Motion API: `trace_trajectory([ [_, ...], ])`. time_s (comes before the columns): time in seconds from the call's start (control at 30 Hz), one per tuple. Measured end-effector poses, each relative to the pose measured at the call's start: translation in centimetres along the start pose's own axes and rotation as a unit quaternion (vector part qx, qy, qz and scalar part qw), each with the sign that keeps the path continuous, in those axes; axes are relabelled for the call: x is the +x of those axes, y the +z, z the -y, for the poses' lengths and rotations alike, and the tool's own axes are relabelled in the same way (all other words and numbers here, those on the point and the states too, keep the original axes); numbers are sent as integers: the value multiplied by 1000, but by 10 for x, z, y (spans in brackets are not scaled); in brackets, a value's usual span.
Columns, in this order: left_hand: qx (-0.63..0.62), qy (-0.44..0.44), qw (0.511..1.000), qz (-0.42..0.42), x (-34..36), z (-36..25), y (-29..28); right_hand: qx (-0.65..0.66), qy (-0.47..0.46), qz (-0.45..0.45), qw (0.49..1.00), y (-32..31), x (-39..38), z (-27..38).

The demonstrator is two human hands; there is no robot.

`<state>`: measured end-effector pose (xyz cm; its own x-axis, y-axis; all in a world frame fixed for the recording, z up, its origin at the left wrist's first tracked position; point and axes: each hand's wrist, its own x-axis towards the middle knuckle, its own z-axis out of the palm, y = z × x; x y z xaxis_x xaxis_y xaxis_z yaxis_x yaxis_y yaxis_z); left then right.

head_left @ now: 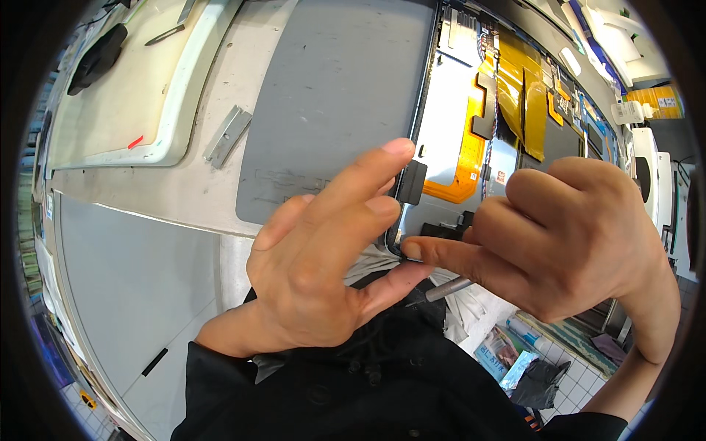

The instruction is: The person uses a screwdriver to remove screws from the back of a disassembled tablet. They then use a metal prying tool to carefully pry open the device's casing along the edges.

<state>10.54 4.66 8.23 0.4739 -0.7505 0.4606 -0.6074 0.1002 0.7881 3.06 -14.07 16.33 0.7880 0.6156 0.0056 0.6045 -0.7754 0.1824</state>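
Note:
An opened tablet-like device (441, 110) lies with its inside exposed, showing gold tape, an orange flex cable and a black rim. My left hand (316, 264) is spread at its lower left corner. The left fingertips are at the left rim, beside a small black tab (412, 184); the thumb is below the corner. My right hand (566, 235) is curled, with its index finger stretched to the same corner, near the left thumb. From under the right hand sticks a slim silver rod-shaped tool (448, 287); its other end is hidden.
A grey mat (331, 81) covers the bench left of the device. Further left are a small metal block (228, 137) and a white-rimmed tray (180, 140) with a black object (98, 59) and a thin blade-like tool (165, 34). A white bottle (627, 112) stands at the right.

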Motion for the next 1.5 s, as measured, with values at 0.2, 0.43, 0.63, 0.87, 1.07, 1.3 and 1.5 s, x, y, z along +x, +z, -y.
trace_trajectory([
  [0.2,0,-13,1000,0,-1,-1,-2,5,18,4,1000,0,-5,2],
  [0.43,1,-11,1000,5,0,0,-4,3,-3,-34,999,2,1,-1],
  [0.63,2,-4,1000,4,1,-1,-4,10,2,15,1000,-2,2,4],
  [0.87,-14,5,1000,3,0,1,-4,-11,21,59,998,-8,4,16],
  [1.07,-33,-18,999,-1,1,-2,-4,-16,31,60,998,-6,4,21],
  [1.3,48,-10,999,3,3,-6,-4,-11,45,41,998,-8,-1,27],
  [1.5,114,10,991,69,13,-12,-16,11,91,1,996,-9,-16,31],
])
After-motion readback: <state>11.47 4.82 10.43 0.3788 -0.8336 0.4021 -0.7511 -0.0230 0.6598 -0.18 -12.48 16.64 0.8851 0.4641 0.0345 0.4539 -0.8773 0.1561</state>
